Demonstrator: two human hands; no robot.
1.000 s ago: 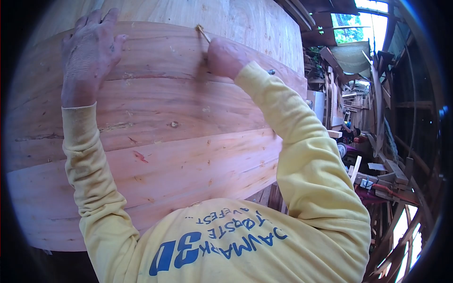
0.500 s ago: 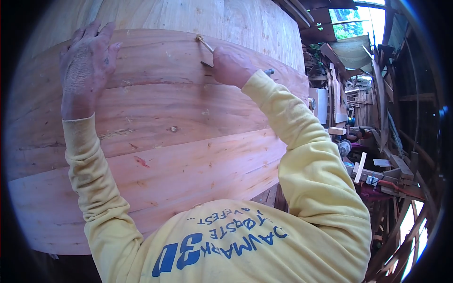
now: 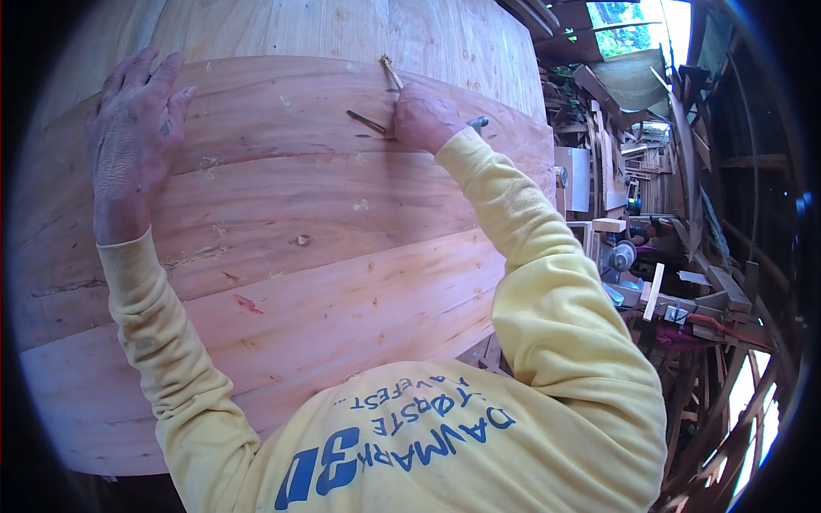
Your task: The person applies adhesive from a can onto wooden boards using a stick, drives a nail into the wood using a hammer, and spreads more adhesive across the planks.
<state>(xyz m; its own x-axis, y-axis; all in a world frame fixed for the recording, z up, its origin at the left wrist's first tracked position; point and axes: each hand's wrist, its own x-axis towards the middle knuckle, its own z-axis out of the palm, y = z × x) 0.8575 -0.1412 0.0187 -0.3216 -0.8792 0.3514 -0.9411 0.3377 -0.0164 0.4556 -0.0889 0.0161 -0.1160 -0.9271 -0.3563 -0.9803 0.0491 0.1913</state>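
Observation:
My left hand (image 3: 132, 141) lies flat on the reddish wooden board (image 3: 256, 201), its fingers spread towards the far edge. My right hand (image 3: 426, 118) is closed in a fist over that board, near its far edge. Out of the fist's left side sticks a dark, forked metal claw (image 3: 366, 120), and a rounded metal end (image 3: 477, 122) shows on the right, like the two ends of a hammer head. A pale stick (image 3: 393, 73) with a rough tan tip also protrudes, reaching the far edge. Whether it is the hammer's handle I cannot tell.
A paler plywood sheet (image 3: 342, 30) lies beyond the board's curved far edge. On the right stand stacked timber, a grinder-like tool (image 3: 622, 256), a small wood block (image 3: 609, 225) and a light wood strip (image 3: 654, 292).
My right hand has moved rightward and slightly farther away, carrying the stick's tip along the board's far edge. My left hand has shifted a little left. The view has moved slightly.

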